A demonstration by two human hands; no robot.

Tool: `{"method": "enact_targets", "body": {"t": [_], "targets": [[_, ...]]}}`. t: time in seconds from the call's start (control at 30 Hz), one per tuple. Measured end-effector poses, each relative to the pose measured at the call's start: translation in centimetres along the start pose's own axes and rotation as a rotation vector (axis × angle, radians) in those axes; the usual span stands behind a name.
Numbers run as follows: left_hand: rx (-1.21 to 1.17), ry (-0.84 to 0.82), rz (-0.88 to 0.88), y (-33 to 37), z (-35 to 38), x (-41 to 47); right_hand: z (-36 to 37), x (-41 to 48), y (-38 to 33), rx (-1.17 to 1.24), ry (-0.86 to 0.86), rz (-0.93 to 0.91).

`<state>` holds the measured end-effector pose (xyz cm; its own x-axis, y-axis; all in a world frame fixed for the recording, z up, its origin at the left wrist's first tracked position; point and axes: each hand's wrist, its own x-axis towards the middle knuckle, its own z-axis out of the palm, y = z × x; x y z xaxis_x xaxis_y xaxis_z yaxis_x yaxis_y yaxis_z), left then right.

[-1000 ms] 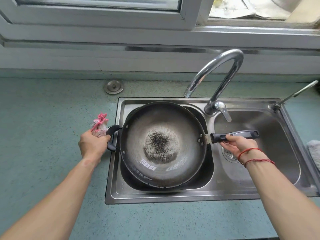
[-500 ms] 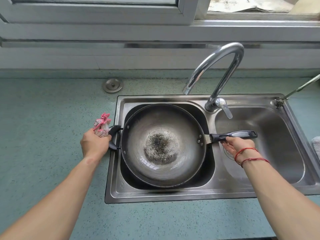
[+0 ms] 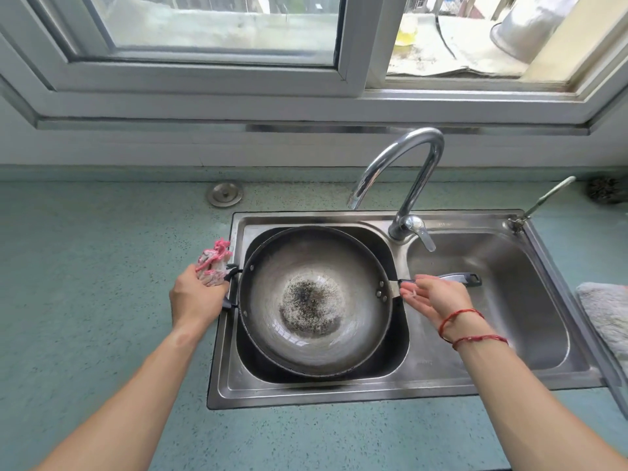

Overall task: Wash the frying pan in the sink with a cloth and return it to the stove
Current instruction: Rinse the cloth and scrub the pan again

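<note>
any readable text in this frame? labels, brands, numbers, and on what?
Nothing legible.
sink: faint stamped mark on the back rim, right of the faucet base, too blurred to read.
sink: another faint mark on the strip between the bowls, near the front, unreadable.
frying pan, cloth: no print visible.

Teal countertop (image 3: 85, 266), steel sink (image 3: 339, 393), grey mat (image 3: 608, 311)
</note>
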<state>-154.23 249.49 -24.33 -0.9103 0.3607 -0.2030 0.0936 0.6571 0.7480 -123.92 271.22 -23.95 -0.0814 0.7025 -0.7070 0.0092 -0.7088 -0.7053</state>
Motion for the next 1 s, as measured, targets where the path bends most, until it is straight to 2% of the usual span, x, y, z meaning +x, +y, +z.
{"method": "enact_targets", "body": {"t": [0.17,0.37,0.5,0.73,0.87,1.0], "targets": [[-0.165,-0.180,0.125,2.6,0.1,-3.5,3.5,-4.6,-0.3,0.005,-0.258,-0.054],[-0.271,-0.375,0.237,4.6,0.5,-6.7,6.8,-9.4,-0.7,-0.039,-0.441,-0.111],[-0.345,-0.441,0.297,5.6,0.3,-8.1,8.5,-11.6,-0.4,-0.141,-0.479,-0.149],[-0.430,-0.526,0.303,5.7,-0.2,-9.6,9.9,-13.3,1.3,-0.320,-0.624,-0.225],[-0.466,-0.563,0.337,5.7,-0.3,-9.8,10.2,-13.2,1.8,-0.299,-0.632,-0.271],[-0.533,-0.549,0.298,6.4,-0.5,-9.8,10.2,-13.0,1.9,-0.293,-0.596,-0.313]]}}
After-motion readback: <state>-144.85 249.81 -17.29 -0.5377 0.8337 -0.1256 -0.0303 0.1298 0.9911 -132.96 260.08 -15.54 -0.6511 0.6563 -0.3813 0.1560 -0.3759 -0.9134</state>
